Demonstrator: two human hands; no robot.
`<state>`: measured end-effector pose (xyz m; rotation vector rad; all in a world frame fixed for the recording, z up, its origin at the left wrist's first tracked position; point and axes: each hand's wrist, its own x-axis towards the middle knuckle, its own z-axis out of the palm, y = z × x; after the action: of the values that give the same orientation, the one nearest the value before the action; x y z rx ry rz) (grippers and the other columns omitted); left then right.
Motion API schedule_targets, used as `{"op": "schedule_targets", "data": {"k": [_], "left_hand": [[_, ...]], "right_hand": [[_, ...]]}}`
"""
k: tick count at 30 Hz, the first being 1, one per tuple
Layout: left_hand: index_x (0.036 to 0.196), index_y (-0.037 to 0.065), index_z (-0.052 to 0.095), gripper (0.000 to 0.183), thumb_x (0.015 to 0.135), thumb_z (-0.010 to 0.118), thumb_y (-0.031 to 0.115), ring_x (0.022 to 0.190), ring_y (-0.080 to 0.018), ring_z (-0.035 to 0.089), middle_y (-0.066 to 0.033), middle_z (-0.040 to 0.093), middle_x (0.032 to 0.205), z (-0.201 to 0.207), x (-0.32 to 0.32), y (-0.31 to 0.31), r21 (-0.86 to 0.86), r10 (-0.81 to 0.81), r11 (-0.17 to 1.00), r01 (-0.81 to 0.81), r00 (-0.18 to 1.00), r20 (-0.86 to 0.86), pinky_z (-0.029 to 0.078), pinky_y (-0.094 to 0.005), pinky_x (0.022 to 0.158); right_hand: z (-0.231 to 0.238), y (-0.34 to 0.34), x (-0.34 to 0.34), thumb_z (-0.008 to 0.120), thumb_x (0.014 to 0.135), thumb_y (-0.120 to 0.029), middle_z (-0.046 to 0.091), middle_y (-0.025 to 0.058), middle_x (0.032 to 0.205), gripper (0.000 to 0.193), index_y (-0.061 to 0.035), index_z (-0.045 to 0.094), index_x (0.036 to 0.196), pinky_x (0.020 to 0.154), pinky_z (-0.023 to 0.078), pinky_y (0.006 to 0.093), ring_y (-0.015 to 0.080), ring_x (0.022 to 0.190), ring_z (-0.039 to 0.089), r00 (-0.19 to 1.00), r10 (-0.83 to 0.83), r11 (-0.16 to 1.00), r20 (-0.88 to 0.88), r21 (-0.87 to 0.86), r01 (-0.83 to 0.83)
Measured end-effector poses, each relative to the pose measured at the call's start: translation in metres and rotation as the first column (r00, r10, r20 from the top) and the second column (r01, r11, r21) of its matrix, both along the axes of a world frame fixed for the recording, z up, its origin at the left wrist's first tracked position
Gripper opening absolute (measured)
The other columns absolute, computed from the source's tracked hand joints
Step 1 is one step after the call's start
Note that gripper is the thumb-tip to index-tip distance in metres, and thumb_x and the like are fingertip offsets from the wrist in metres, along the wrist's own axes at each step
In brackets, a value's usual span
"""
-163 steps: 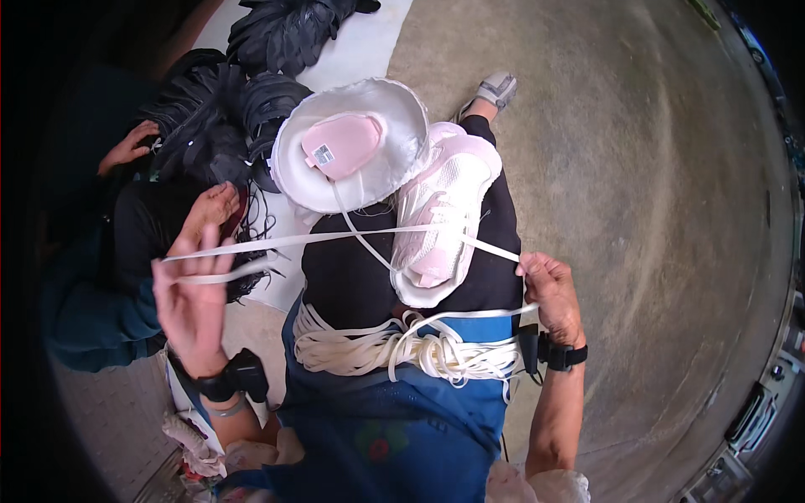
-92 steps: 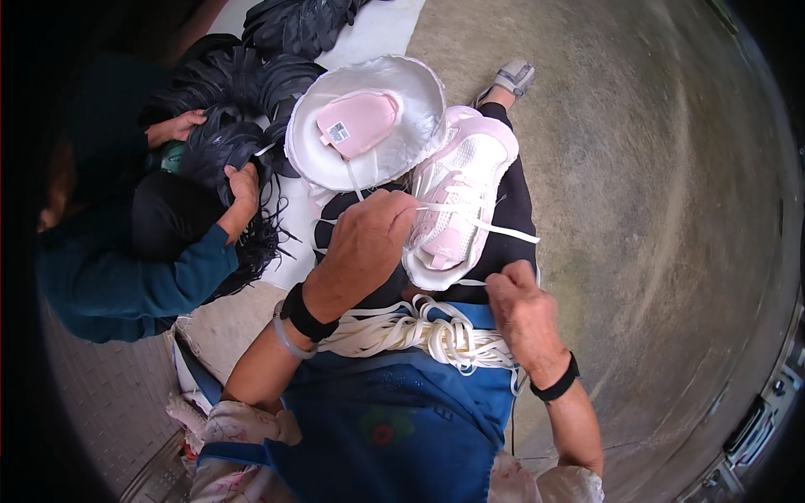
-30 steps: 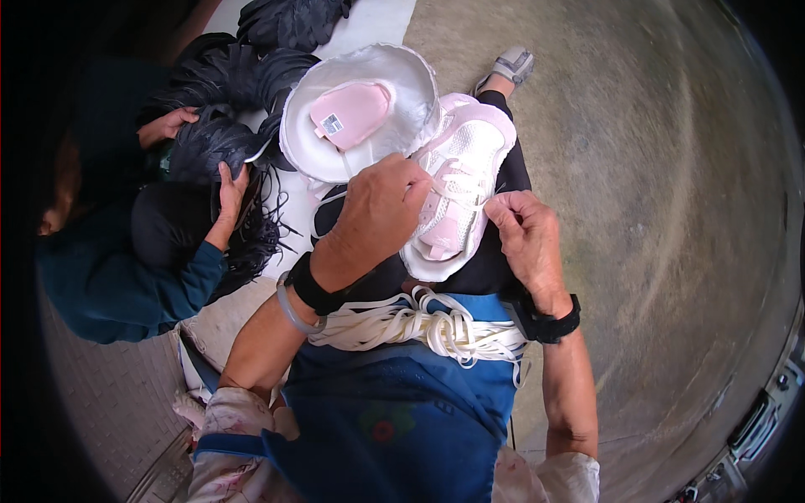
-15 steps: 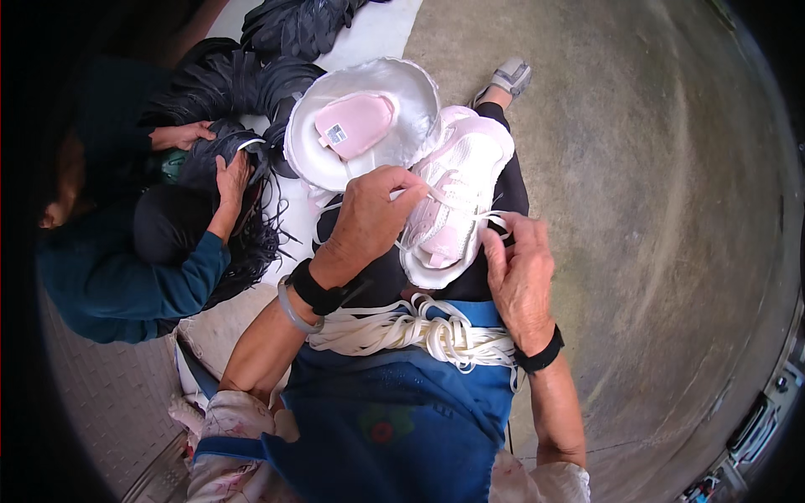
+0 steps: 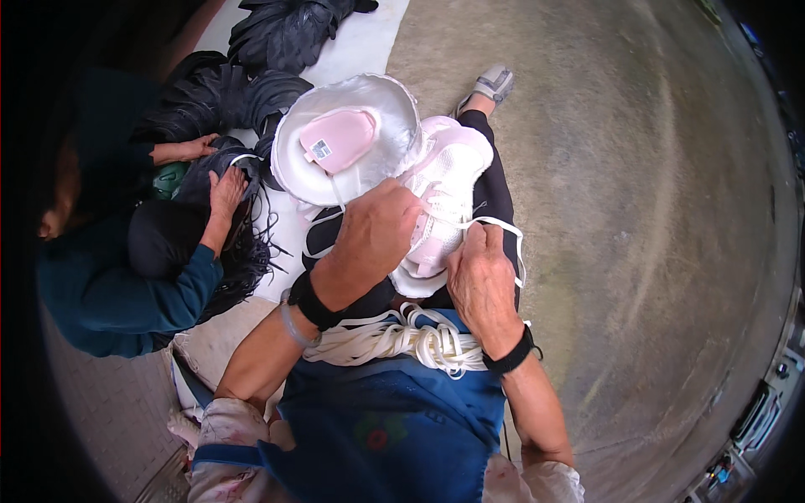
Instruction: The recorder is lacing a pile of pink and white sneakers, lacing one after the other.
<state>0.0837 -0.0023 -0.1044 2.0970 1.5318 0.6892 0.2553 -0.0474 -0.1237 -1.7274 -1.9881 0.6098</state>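
Note:
A pink and white sneaker upper (image 5: 453,168) lies across my lap, toe pointing away, with white lacing across its front. My left hand (image 5: 373,230) is closed at the upper's left eyelet edge; its fingertips are hidden, so what they pinch cannot be made out. On the right side, my right hand (image 5: 485,285) is closed on a white shoelace (image 5: 506,225), whose free end curves over and hangs down beyond the knuckles. Another stretch of white lace loops left of my left hand. A bundle of white laces (image 5: 411,339) rests at my waist on the blue apron (image 5: 386,411).
Beyond my left hand stands a round silvery-white bowl (image 5: 289,172) holding a pink shoe piece (image 5: 340,138) with a label. At the left, a person's hands (image 5: 226,189) handle dark shoe parts beside black piles (image 5: 293,33). Concrete floor (image 5: 654,210) stretches to the right.
My right hand has gone from loosely spread to closed, moving left and down towards the upper. A lace end now arcs out to the right. The upper and bowl appear slightly lower and further left.

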Motion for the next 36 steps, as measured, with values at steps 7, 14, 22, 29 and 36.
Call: {"op": "schedule_targets", "data": {"k": [7,14,22,29,36], "left_hand": [[0.089,-0.002,0.067,0.014,0.082,0.066,0.011,0.078,-0.0236,0.065,-0.015,0.067,0.082,-0.006,0.005,0.009,-0.133,0.145,0.984,-0.12,0.97,0.196,0.05,-0.0323,0.071],[0.078,-0.005,0.06,0.013,0.078,0.065,0.007,0.066,-0.0275,0.057,-0.0162,0.058,0.071,-0.032,-0.029,-0.004,-0.176,0.219,0.968,-0.177,0.94,0.262,0.044,-0.0383,0.063],[0.075,-0.004,0.056,0.009,0.074,0.064,0.0,0.07,-0.0329,0.056,-0.0168,0.057,0.073,-0.042,-0.019,0.006,-0.074,0.09,0.994,-0.076,0.975,0.205,0.043,-0.0402,0.066],[0.073,-0.005,0.056,0.008,0.075,0.062,0.0,0.065,-0.0206,0.053,-0.0116,0.057,0.066,-0.057,-0.008,0.025,-0.083,0.058,0.996,-0.032,0.94,0.336,0.043,-0.0361,0.065],[0.072,-0.003,0.053,0.01,0.076,0.061,0.002,0.066,-0.014,0.048,-0.0035,0.053,0.066,-0.092,-0.047,0.03,-0.183,0.074,0.983,-0.013,0.941,0.33,0.041,-0.0305,0.061]], "right_hand": [[0.005,0.004,0.014,0.057,0.08,-0.003,0.052,0.0235,0.09,0.02,0.0033,0.051,0.098,0.062,0.05,0.0476,0.0423,0.073,0.059,0.979,-0.077,0.996,-0.189,0.038,0.086],[-0.031,-0.014,-0.009,0.053,0.078,-0.003,0.055,0.0181,0.091,0.032,0.0037,0.049,0.109,0.059,0.053,0.0372,0.03,0.07,0.063,0.997,0.014,0.977,0.08,0.209,-0.031],[-0.024,-0.007,-0.016,0.054,0.081,-0.008,0.058,0.015,0.088,0.035,0.0055,0.051,0.113,0.049,0.05,0.0347,0.0249,0.059,0.063,0.974,0.036,0.984,0.224,0.161,-0.074],[-0.005,0.013,-0.016,0.056,0.076,-0.013,0.052,0.0116,0.095,0.019,0.0023,0.064,0.081,0.071,0.043,0.0325,0.0234,0.089,0.052,0.905,-0.053,0.963,0.422,0.26,-0.065],[-0.019,0.014,-0.032,0.05,0.082,-0.005,0.054,0.0218,0.094,0.019,0.0082,0.053,0.095,0.063,0.047,0.0426,0.0367,0.069,0.057,0.988,0.143,0.971,-0.062,0.204,-0.128]]}}
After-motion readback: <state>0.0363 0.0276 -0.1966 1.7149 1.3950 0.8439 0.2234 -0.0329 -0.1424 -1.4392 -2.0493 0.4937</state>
